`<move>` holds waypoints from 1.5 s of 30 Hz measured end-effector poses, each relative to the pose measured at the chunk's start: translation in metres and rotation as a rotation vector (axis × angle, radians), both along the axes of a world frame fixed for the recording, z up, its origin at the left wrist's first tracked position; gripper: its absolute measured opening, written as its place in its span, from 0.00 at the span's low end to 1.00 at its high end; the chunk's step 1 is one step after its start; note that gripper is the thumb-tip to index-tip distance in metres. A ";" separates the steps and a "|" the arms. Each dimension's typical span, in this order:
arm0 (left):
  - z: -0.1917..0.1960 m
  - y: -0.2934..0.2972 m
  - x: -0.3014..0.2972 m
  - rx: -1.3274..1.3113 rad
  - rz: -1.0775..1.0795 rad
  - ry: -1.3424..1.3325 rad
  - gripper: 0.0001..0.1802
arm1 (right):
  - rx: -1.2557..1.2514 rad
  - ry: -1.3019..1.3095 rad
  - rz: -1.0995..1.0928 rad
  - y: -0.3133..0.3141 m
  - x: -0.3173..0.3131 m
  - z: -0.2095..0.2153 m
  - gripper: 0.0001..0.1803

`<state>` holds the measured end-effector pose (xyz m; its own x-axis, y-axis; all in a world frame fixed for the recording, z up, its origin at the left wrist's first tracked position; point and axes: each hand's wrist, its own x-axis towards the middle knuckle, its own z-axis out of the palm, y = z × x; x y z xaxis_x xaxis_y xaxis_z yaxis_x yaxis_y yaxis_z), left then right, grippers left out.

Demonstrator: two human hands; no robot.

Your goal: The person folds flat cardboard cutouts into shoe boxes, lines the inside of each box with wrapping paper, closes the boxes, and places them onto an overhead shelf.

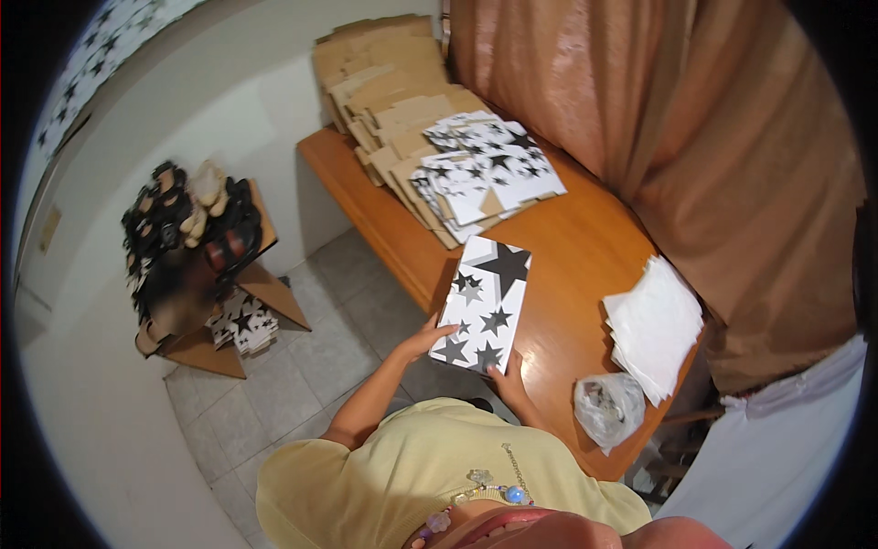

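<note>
Between my two hands is a white cardboard box printed with black and grey stars, its long side pointing away from me. It is held at the near edge of the wooden table. My left hand grips its left side, the thumb lying on top. At the near right corner my right hand holds it, thumb on the top face. The fingers under the box are hidden. Farther off on the table, flat star-printed box pieces lie over a stack of brown cardboard pieces.
White paper sheets and a clear plastic bag with contents I cannot make out lie at the table's right. A brown curtain hangs behind it. To the left, shoes and sandals crowd a small stand, with star-printed pieces below.
</note>
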<state>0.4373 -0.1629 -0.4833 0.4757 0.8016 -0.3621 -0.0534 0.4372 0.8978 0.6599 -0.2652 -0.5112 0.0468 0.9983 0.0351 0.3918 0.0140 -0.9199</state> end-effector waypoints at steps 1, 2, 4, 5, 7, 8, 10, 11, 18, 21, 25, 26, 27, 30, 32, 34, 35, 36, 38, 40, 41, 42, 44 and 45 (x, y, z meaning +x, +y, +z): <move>0.013 -0.006 -0.013 -0.052 0.031 -0.016 0.45 | 0.039 0.007 0.070 -0.002 -0.011 -0.002 0.50; 0.021 -0.013 -0.029 -0.049 0.067 -0.010 0.45 | 0.077 0.017 0.144 -0.003 -0.022 -0.004 0.56; 0.033 -0.028 -0.067 -0.060 0.130 -0.095 0.49 | 0.047 0.112 0.188 0.004 -0.058 0.000 0.65; 0.037 -0.036 -0.090 -0.067 0.186 -0.140 0.51 | 0.147 0.081 0.224 0.009 -0.080 0.014 0.68; 0.050 -0.053 -0.142 -0.006 0.262 -0.114 0.52 | 0.279 0.064 0.298 0.023 -0.129 0.049 0.73; 0.060 -0.062 -0.168 0.050 0.280 -0.094 0.54 | 0.367 0.018 0.335 0.030 -0.153 0.057 0.71; 0.085 -0.085 -0.223 0.045 0.369 -0.142 0.57 | 0.509 -0.076 0.404 0.047 -0.209 0.072 0.70; 0.094 -0.098 -0.252 0.124 0.423 -0.159 0.57 | 0.514 -0.051 0.437 0.054 -0.240 0.078 0.70; 0.134 -0.172 -0.407 0.436 0.847 -0.004 0.60 | 0.789 0.149 0.767 0.080 -0.434 0.125 0.63; 0.161 -0.182 -0.467 0.798 0.988 0.167 0.57 | 0.892 0.258 0.892 0.089 -0.504 0.190 0.61; 0.191 -0.188 -0.550 1.135 1.052 0.055 0.49 | 1.135 0.380 1.006 0.101 -0.591 0.279 0.56; 0.221 -0.183 -0.556 1.255 0.969 0.027 0.46 | 1.237 0.410 1.024 0.109 -0.608 0.301 0.55; 0.244 -0.181 -0.567 1.279 1.010 0.144 0.45 | 1.275 0.411 1.028 0.112 -0.624 0.322 0.54; 0.327 -0.154 -0.601 1.355 1.149 0.538 0.41 | 1.406 0.471 1.001 0.133 -0.670 0.383 0.51; 0.377 -0.137 -0.639 1.181 1.404 0.958 0.36 | 1.514 0.493 0.965 0.154 -0.697 0.428 0.53; 0.429 -0.114 -0.646 1.373 1.305 0.818 0.35 | 1.671 0.607 0.776 0.171 -0.719 0.469 0.41; 0.448 -0.111 -0.659 1.472 1.300 0.801 0.33 | 1.664 0.278 0.845 0.179 -0.721 0.496 0.48; 0.468 -0.103 -0.668 1.574 1.279 0.782 0.31 | 1.702 0.324 0.861 0.192 -0.732 0.515 0.47; 0.499 -0.084 -0.683 1.686 1.246 0.798 0.31 | 1.743 0.310 0.843 0.217 -0.758 0.551 0.47; 0.524 -0.068 -0.700 1.608 1.359 0.790 0.31 | 1.759 0.344 0.855 0.232 -0.777 0.582 0.46; 0.536 -0.059 -0.714 1.637 1.376 0.882 0.31 | 1.763 0.383 0.870 0.237 -0.785 0.596 0.46; 0.549 -0.049 -0.728 1.648 1.374 0.876 0.31 | 1.772 0.379 0.865 0.243 -0.792 0.610 0.46; 0.567 -0.042 -0.763 1.725 1.257 0.882 0.29 | 1.895 0.358 0.787 0.252 -0.829 0.630 0.45; 0.569 -0.051 -0.786 1.729 1.362 0.973 0.27 | 1.872 0.401 0.843 0.245 -0.857 0.635 0.43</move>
